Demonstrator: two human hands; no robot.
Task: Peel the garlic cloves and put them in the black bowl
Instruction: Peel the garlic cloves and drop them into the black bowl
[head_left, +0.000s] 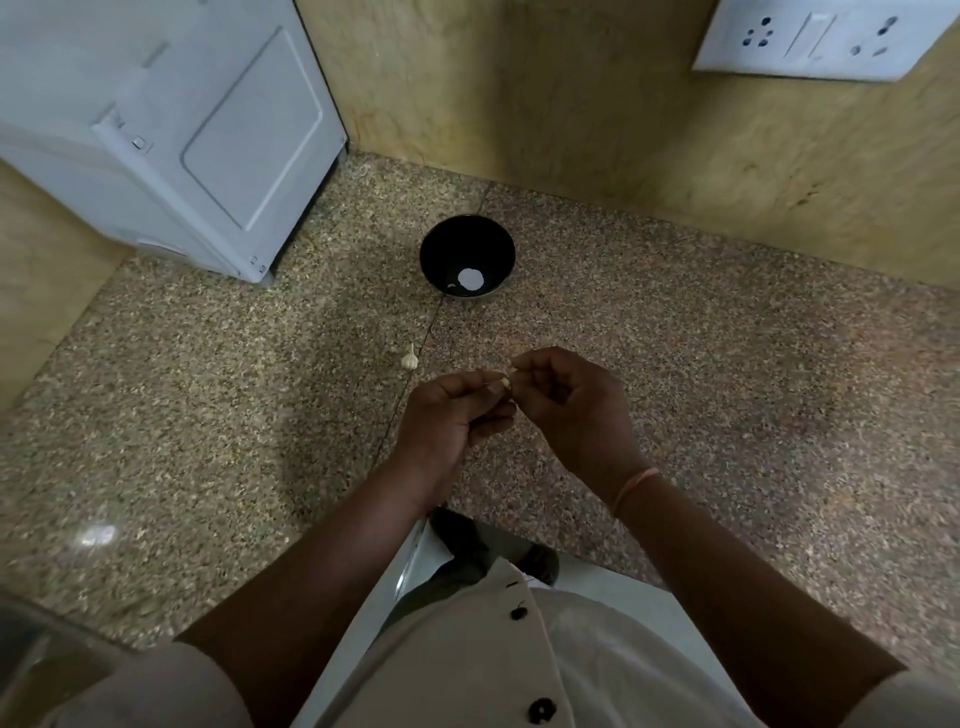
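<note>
At the bottom of the frame a pale buttoned shirt (519, 649) fills the foreground, and two bare forearms reach up from it toward the middle. There the left hand (449, 421) and the right hand (571, 410) meet above the speckled counter (727, 389). Their fingers are curled, and both pinch one small garlic clove (506, 383) between their fingertips. The right thumb and forefinger sit at the clove's upper tip, apparently working at the skin. How much skin remains is too small to tell. A thin thread (636, 486) circles the right wrist.

Just beyond the hands, a little left of centre, a garlic bulb (410, 358) lies on the counter, touched by neither hand. Farther up stands the black bowl (441, 244), well apart from the hands. A bright glare sits on its bottom with a small pale piece beside it, perhaps a peeled clove, though I cannot be sure.

The clove is tiny and held only at the fingertips, so a sharp tug on the skin could flick it loose onto the counter or off the near edge. The bowl stands far enough away that a toss could miss it or bounce out. Skin scraps clinging to the fingers might also drop in with the clove.

A white appliance (171, 130) fills the upper left, and a socket plate (831, 39) the upper right.
</note>
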